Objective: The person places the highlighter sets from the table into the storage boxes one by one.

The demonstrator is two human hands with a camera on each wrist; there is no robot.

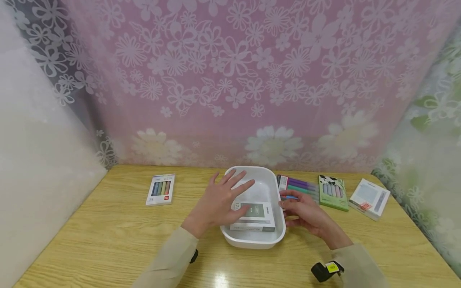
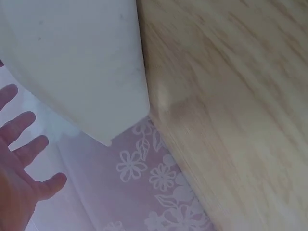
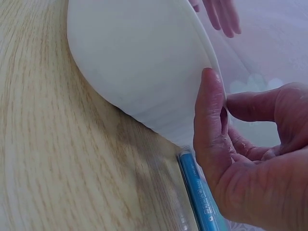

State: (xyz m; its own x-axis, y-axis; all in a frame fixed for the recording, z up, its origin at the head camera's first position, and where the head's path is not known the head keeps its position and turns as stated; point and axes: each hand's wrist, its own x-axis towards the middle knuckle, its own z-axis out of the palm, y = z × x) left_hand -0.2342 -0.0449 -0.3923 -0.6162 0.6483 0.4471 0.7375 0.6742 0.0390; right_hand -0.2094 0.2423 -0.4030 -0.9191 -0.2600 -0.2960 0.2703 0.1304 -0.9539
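A white plastic basin stands mid-table, with a white and grey-green box lying inside near its front end. My left hand is spread above the basin's left side, holding nothing; in the left wrist view its fingers are apart, beside the basin wall. At the basin's right rim, my right hand pinches the edge between thumb and finger, which the right wrist view shows close up. Just behind that hand lies a clear pack of coloured pens, partly hidden by it.
A white box with coloured sticks lies at the left. On the right are a green panda box and a white box with a red label. A flowered pink curtain hangs behind the wooden table.
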